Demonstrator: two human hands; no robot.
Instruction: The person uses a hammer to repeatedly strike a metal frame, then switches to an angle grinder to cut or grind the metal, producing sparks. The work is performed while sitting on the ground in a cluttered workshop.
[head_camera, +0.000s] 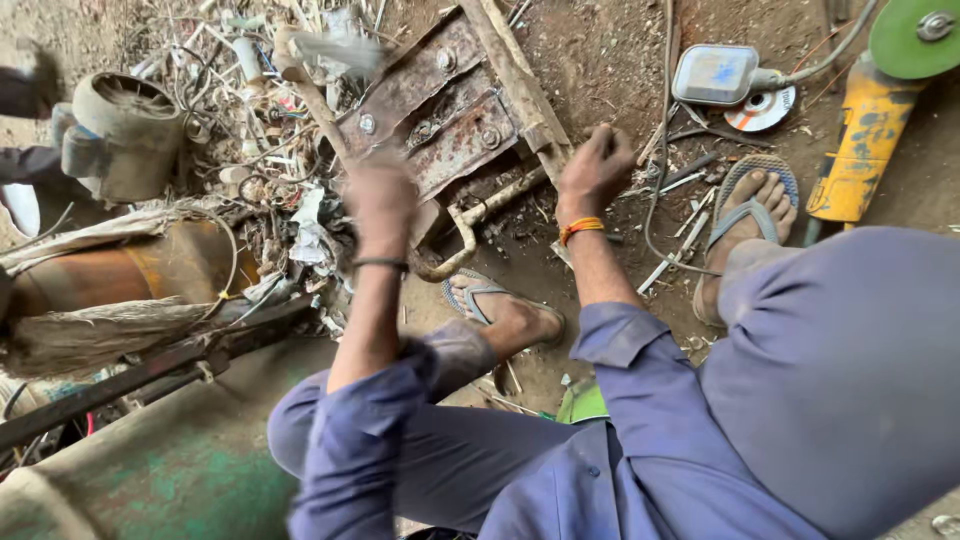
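While clenched left hand (380, 200) swings blurred hammer (325, 55), grips rusty hinged metal plate assembly (440, 105) just left of closed right hand (595, 165), long axis slanting away.

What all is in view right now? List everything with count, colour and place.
rusty metal assembly: 1, brown, centre top, on dirt
hammer: 1, blurred, above the left hand
angle grinder: 1, yellow with green disc, top right
grinding disc: 1, white and orange, loose on the ground, top right
scrap wires: pile, mixed, top left
cylinder: 1, rusty orange, left
sandals: 2, blue-grey, on feet
left hand: 1, gripping the hammer handle
right hand: 1, on the assembly's edge
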